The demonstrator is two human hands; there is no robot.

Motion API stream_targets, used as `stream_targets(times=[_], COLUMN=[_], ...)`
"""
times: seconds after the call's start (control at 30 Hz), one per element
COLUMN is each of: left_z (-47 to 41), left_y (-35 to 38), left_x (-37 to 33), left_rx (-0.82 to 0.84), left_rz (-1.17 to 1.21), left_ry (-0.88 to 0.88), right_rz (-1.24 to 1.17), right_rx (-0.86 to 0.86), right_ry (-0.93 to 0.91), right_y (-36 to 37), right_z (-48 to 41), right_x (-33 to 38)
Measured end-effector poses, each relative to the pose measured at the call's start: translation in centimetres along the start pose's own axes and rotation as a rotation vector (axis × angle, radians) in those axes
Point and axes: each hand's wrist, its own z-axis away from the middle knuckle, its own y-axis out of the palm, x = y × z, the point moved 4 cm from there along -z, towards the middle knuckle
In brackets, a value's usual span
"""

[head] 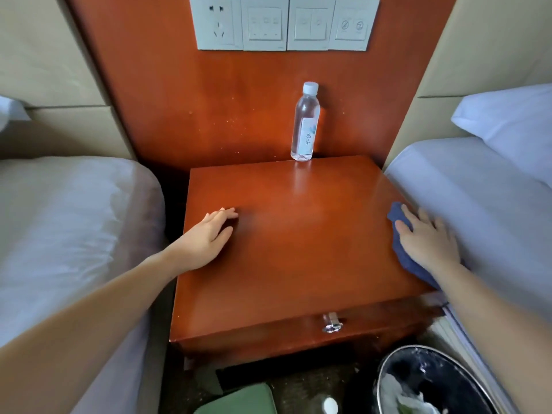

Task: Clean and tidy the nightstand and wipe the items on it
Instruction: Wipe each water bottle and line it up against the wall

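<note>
Blue cloth (pixel 410 265) beneath right hand (pixel 427 237) (flat)

Glossy reddish wood nightstand (pixel 292 234); clear plastic bottle (pixel 305 124); blue cloth rag (pixel 401 252)

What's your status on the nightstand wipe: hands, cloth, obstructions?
Left hand open, empty, resting on nightstand top. Right hand flat, pressing blue cloth at right edge. Water bottle upright at back, apart from both hands.
</note>
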Motion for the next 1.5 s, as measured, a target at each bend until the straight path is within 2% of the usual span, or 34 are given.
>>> stream_targets(times=[0.03,0.1,0.17,0.27,0.4,0.53,0.6,0.67,0.73,0.8,0.87,0.93,0.97,1.0,1.07,1.17,1.23,1.33,1.4,1.5], left_z=[0.4,1.2,2.2,3.6,5.3,6.5,7.1,7.3,7.4,7.4,7.4,7.4,7.4,7.3,7.2,7.2,7.2,7.2,7.3,7.4], left_y=[-0.2,-0.8,-1.6,-2.9,-3.4,-2.2,-1.7,-1.4,-1.3,-1.2,-1.2,-1.4,-1.5,-1.7,-2.0,-2.1,-1.9,-1.8,-1.7,-1.6], left_x=[-0.3,-0.8,-0.8,-0.3,0.0,0.0,0.5,0.9,1.0,0.9,1.0,1.0,1.1,1.1,1.2,1.4,1.6,2.1,2.2,2.2], left_rx=[-0.041,-0.113,-0.148,-0.125,-0.017,0.096,0.127,0.12,0.114,0.109,0.113,0.122,0.127,0.135,0.15,0.146,0.143,0.127,0.117,0.12], left_rz=[0.037,0.146,0.208,0.112,-0.006,-0.187,-0.256,-0.263,-0.256,-0.25,-0.246,-0.215,-0.2,-0.195,-0.219,-0.244,-0.25,-0.244,-0.224,-0.211], left_ry=[0.003,-0.028,-0.074,-0.078,-0.099,-0.082,-0.086,-0.088,-0.082,-0.084,-0.09,-0.099,-0.104,-0.107,-0.104,-0.092,-0.082,-0.067,-0.059,-0.063], right_rz=[0.038,0.038,-0.025,-0.035,-0.039,-0.023,-0.06,-0.173,-0.386,-0.492,-0.382,-0.185,-0.072,0.028,0.084,0.035,0.032,-0.023,-0.024,-0.004], right_rx=[-0.034,-0.098,-0.045,0.03,0.045,0.066,0.108,0.166,0.21,0.103,-0.047,-0.092,-0.108,-0.124,-0.134,0.035,0.088,0.147,0.101,-0.022], right_ry=[-0.051,-0.312,-0.578,-0.903,-1.129,-1.394,-1.404,-1.302,-1.073,-0.81,-0.523,-0.18,-0.129,-0.183,-0.444,-0.85,-1.029,-1.246,-1.215,-0.871], right_y=[0.8,3.5,6.5,8.7,9.4,9.0,7.6,5.7,3.2,1.1,0.4,0.9,1.4,2.2,4.5,7.8,8.1,6.6,5.3,2.7], right_z=[0.5,4.0,10.6,20.3,24.5,24.7,22.6,19.6,16.6,13.4,9.7,7.1,7.0,7.7,11.1,19.9,22.9,20.6,17.2,9.4], right_x=[2.9,10.9,19.0,26.2,25.5,20.3,16.1,11.5,7.1,3.4,0.9,1.4,3.6,6.7,14.4,23.2,23.9,19.0,13.7,5.6])
